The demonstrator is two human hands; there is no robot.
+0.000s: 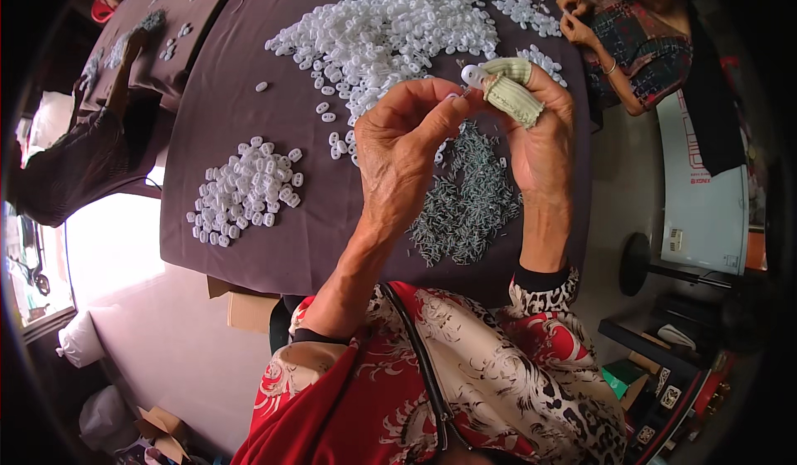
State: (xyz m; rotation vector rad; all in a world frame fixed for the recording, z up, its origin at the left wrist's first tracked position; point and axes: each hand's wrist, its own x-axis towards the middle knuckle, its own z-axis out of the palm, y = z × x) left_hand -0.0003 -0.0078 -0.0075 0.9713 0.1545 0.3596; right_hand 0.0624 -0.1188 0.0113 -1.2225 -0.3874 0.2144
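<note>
My right hand (540, 137) wears pale green cloth finger covers (513, 100) and pinches a small white oval plastic piece (474, 75) with holes. Close against it, my left hand (403, 137) has thumb and forefinger pressed together on a tiny metal screw (466, 92), partly hidden by the fingertips. Both hands are raised over the table. Beneath them lies a heap of small grey metal screws (469, 203). A large heap of white oval pieces (390, 29) spreads beyond my hands, and a smaller pile of them (245, 191) sits at the left.
A dark cloth (320, 216) covers the table. At the far right another person (639, 46) holds their hands together near the table's edge. To the left, a second person's arm (124, 70) reaches over another table. A cardboard box (249, 310) stands below the front edge.
</note>
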